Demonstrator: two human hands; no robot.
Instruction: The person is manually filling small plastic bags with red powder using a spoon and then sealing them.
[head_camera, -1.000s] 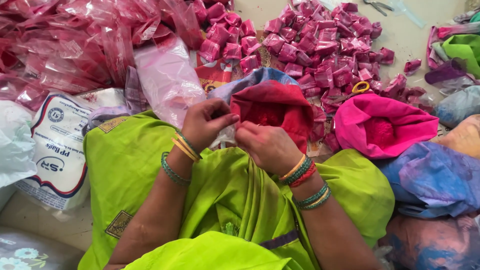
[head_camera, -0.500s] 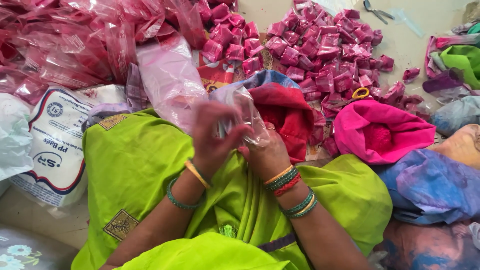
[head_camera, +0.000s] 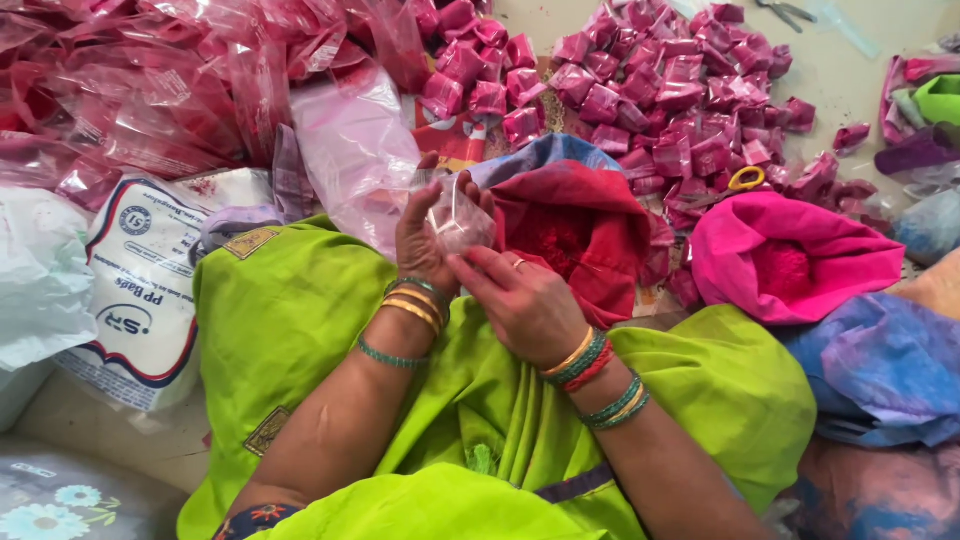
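Note:
Over my lap in lime-green cloth, both hands meet on a small clear plastic pouch. My left hand holds the pouch upright from the left side, fingers raised around it. My right hand pinches its lower right edge with thumb and forefinger; it wears a ring and bangles. Just beyond the pouch lies an open bag of red powder, lined with red cloth over a blue wrap.
A heap of small filled pink-red packets covers the floor ahead. An open bag of pink powder sits at right, a yellow ring beside it. Empty pink-stained bags pile at left, above a white printed sack. Scissors lie far back.
My hands have lifted the clear pouch upright in front of the red powder bag, and the fingers have shifted from a blurred handling motion to a steady pinch on its edges.

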